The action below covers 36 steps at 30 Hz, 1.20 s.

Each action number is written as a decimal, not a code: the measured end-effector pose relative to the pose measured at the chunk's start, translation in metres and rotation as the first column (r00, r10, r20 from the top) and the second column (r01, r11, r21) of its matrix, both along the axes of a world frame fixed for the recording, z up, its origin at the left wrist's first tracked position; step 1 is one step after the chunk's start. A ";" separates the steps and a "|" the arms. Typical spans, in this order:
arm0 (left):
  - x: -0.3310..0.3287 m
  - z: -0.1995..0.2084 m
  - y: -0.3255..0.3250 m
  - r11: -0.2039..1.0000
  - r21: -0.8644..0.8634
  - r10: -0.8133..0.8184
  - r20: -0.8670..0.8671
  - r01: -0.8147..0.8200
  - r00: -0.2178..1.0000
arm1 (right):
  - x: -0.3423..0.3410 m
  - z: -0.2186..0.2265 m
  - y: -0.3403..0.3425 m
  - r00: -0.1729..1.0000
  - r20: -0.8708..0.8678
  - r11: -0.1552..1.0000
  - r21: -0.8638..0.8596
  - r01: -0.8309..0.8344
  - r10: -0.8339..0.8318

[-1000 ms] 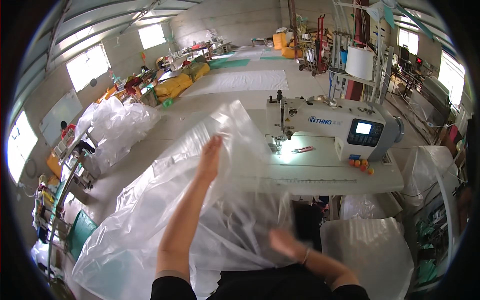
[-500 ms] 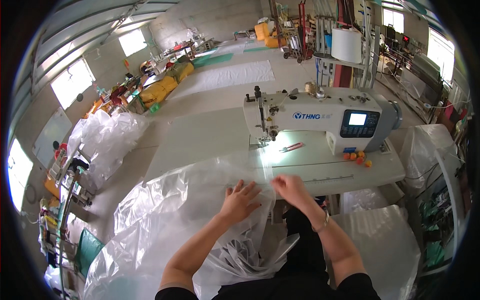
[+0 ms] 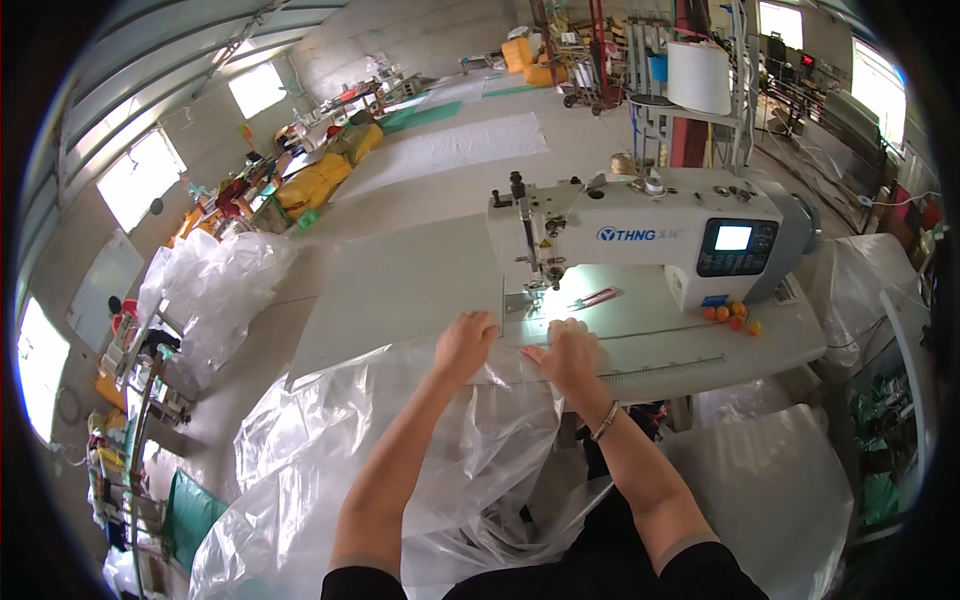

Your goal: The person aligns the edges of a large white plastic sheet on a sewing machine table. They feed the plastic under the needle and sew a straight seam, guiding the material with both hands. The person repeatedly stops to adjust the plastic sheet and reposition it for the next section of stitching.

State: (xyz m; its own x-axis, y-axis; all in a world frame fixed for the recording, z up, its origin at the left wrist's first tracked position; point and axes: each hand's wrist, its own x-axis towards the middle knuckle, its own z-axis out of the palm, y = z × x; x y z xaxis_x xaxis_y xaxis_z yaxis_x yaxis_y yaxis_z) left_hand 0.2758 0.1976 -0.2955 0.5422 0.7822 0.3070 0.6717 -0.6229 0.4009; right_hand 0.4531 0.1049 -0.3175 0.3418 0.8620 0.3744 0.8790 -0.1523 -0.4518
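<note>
A large clear plastic sheet (image 3: pixel 330 440) spreads over the front of the sewing table (image 3: pixel 370 270) and down across my lap. My left hand (image 3: pixel 467 342) is closed on the sheet near its far edge, left of the needle area. Beside it, my right hand (image 3: pixel 567 355) has curled fingers with the thumb toward the left, gripping the sheet's right part; the fingertips are partly hidden. Just beyond both hands stands a white sewing machine (image 3: pixel 640 225), its lamp lit over the presser foot (image 3: pixel 540 285). A small red-handled cutting tool (image 3: pixel 595 298) lies on the bed.
Several small orange fruits (image 3: pixel 735 315) sit by the machine's base. A ruler scale (image 3: pixel 665 370) runs along the table's front. A big white thread cone (image 3: pixel 698 78) stands behind. Crumpled plastic (image 3: pixel 225 290) is heaped at left, and more plastic (image 3: pixel 770 480) hangs at right.
My left hand has gone from lying flat on the sheet to closed at its far edge, farther forward. My right hand has moved slightly forward. The sheet's far edge has drawn nearer and wrinkled.
</note>
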 end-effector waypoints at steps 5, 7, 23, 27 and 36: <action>0.027 -0.025 0.033 0.991 -0.014 0.133 -0.105 -0.135 0.986 | 0.009 -0.018 -0.004 0.991 -0.054 0.983 0.147 -0.110 0.119; 0.035 -0.014 0.029 0.968 -0.184 0.146 -0.149 -0.172 0.978 | 0.015 -0.022 -0.009 0.981 -0.109 0.971 0.200 -0.134 0.158; 0.026 0.086 -0.046 0.966 -0.225 -0.126 0.011 0.125 0.992 | -0.011 0.031 -0.036 0.690 -0.520 0.807 0.568 -0.161 0.503; 0.021 0.097 -0.051 0.915 -0.287 -0.254 0.141 0.285 0.957 | -0.011 0.041 -0.047 0.609 -0.654 0.862 0.498 -0.099 0.448; 0.009 0.109 -0.074 0.864 -0.358 -0.254 0.295 0.354 0.921 | -0.021 0.050 -0.057 0.559 -0.684 0.830 0.557 -0.014 0.468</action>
